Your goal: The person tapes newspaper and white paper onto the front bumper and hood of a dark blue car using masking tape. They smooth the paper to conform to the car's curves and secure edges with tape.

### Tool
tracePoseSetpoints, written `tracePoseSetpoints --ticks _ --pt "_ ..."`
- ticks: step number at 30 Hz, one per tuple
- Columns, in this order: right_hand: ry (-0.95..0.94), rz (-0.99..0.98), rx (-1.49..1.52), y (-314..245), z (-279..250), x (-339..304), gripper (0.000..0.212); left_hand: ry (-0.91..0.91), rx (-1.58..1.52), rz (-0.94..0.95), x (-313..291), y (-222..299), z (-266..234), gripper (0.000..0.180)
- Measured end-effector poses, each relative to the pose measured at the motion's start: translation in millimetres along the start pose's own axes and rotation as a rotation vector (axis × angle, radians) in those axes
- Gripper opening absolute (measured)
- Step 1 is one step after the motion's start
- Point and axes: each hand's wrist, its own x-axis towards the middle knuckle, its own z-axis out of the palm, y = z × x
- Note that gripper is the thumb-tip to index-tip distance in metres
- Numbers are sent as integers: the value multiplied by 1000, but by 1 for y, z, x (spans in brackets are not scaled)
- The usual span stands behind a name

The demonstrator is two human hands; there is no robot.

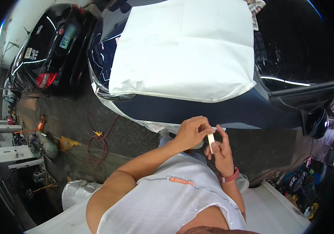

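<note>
In front of my body, beside the car's dark blue side panel (198, 112), my two hands come together. A narrow cream-coloured band that looks like a roll of masking tape (211, 145), seen edge-on, is between them. My left hand (193, 132) is closed, its thumb and fingertips pinching at the upper end of the tape. Thumb and fingers of my right hand (222, 153) hold the tape from the other side; a red band (230, 176) circles that wrist. White masking paper (186, 50) covers the car just beyond, with creases along its near edge.
Another dark car (54, 50) is parked at the far left. On the floor lies a coiled red hose (96, 154). A side mirror (316, 121) juts out at right. Assorted gear (299, 183) stands at lower right, and a silver-wrapped bundle (77, 193) at lower left.
</note>
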Motion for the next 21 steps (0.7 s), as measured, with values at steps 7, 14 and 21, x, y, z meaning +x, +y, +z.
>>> tracePoseSetpoints --ticks 7,14,21 --pt "19 -150 -576 -28 71 30 8 258 92 186 -16 -2 -88 15" --pt "242 -291 -724 -16 139 31 8 952 19 -5 40 -65 -303 23" --pt "519 84 -610 43 126 6 17 1009 241 76 165 -108 -450 28"
